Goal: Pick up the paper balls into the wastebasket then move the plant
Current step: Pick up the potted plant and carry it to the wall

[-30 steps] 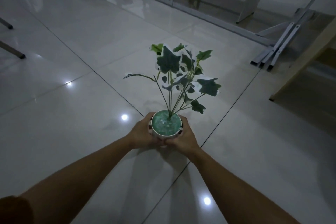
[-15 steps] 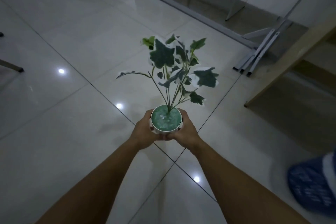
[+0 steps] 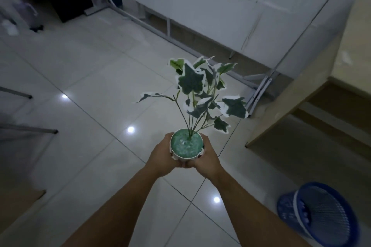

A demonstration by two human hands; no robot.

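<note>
Hands are meeting around a small pot in the middle of the view: the left hand is wrapping the pot's left side and the right hand is wrapping its right side, fingers curled closed against the wall and touching each other under the near edge. Both grips are closed on the plant, which is being held upright above the tiled floor, clear of it. Its white pot is showing a green filling on top, and thin stems are rising from it into green leaves with white edges, spreading toward the far right. A blue mesh wastebasket is standing on the floor at the near right, well apart from the hands; what is lying inside it cannot be made out. A wooden desk is filling the far right, with white metal frames beside it
</note>
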